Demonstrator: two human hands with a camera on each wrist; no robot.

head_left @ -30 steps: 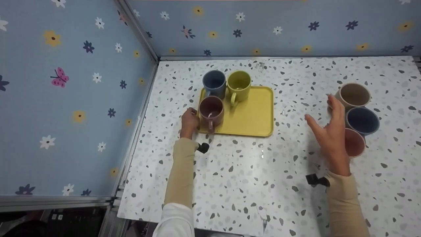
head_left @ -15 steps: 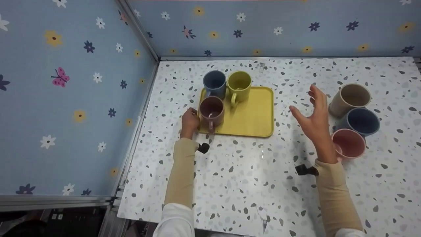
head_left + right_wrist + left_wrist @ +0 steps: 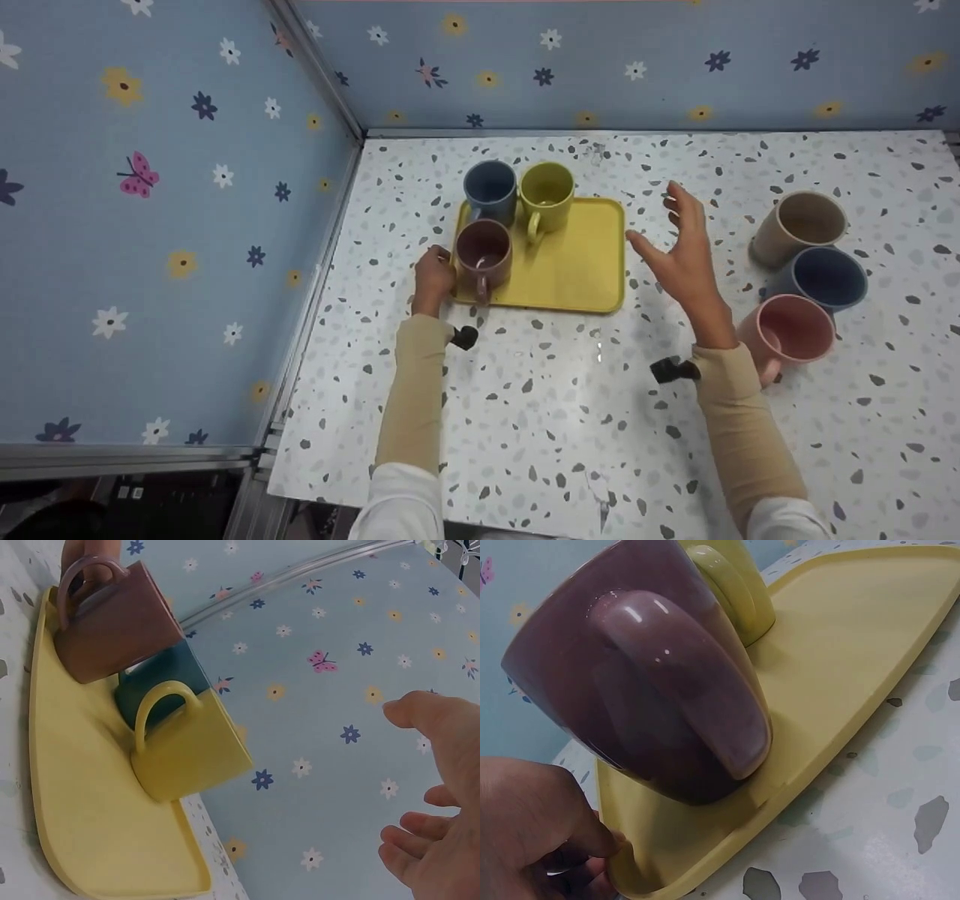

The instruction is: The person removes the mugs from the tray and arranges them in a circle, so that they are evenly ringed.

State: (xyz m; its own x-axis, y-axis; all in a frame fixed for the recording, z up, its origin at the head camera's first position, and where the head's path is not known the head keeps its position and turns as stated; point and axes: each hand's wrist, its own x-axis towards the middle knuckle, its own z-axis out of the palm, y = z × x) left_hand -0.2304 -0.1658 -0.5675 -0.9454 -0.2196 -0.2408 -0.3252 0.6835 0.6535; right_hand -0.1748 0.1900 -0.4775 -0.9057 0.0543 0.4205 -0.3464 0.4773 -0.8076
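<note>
Flower-printed wall panels (image 3: 600, 67) are bounding the rear and left side of a speckled white table (image 3: 525, 435). A yellow tray (image 3: 589, 270) is resting on the table, left of its middle. The right hand (image 3: 686, 259) is hovering just beside the tray's right edge, its thumb spreading well apart from the fingers. To its right, a pink mug (image 3: 791, 334), a beige mug (image 3: 799, 229) and a dark blue mug (image 3: 829, 279) are standing upright in a close cluster, off the tray; the view is leaving contact between them unclear. On the tray's left half, a mauve mug (image 3: 482, 255) is standing nearest the front, a blue mug (image 3: 490, 191) behind it, and a yellow mug (image 3: 551, 199) to the blue one's right. The left hand (image 3: 433, 281) is pinching the tray's left rim beside the mauve mug, its lower fingers being partly hidden. Small black devices (image 3: 671, 370) are sitting at both cuffs.
</note>
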